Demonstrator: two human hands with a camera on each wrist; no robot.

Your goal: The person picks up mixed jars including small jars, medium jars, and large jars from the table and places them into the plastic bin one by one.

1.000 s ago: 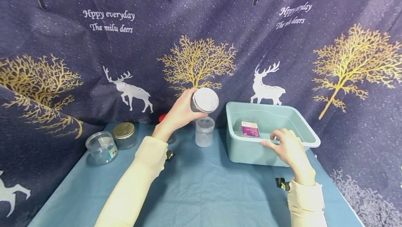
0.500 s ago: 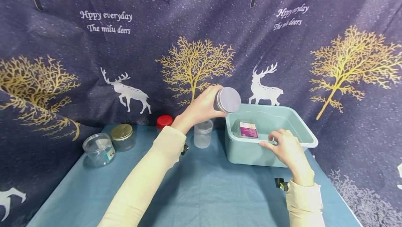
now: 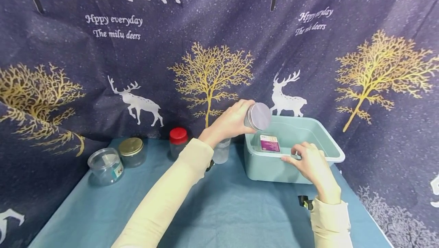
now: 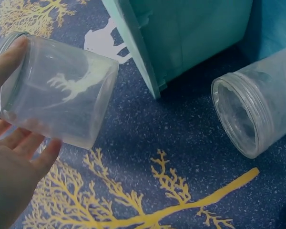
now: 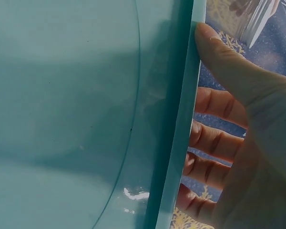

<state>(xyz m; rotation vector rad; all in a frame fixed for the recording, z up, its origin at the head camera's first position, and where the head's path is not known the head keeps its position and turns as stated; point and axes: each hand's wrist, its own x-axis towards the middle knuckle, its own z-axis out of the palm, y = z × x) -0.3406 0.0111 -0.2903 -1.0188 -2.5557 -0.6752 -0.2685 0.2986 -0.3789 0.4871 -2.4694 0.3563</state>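
Observation:
My left hand grips a clear plastic jar with a silver lid, tilted, in the air by the left back corner of the pale green bin. In the left wrist view, the thumb lies near the jar's lid end and the fingers curl under its clear body. My right hand pinches the bin's front rim. Its thumb rests on the rim in the right wrist view, and the other fingertips go behind the edge. Inside the bin's left end lies a clear container with a purple-and-white label.
An uncapped clear jar stands left of the bin, partly behind my left hand. Further left are a red-lidded jar, a gold-lidded jar and a wide clear jar. A patterned dark cloth hangs behind the blue-covered table.
My left hand has carried the silver-lidded jar rightward from above the uncapped jar to the bin's left side. The red-lidded jar has come into fuller view. My right hand stays at the rim.

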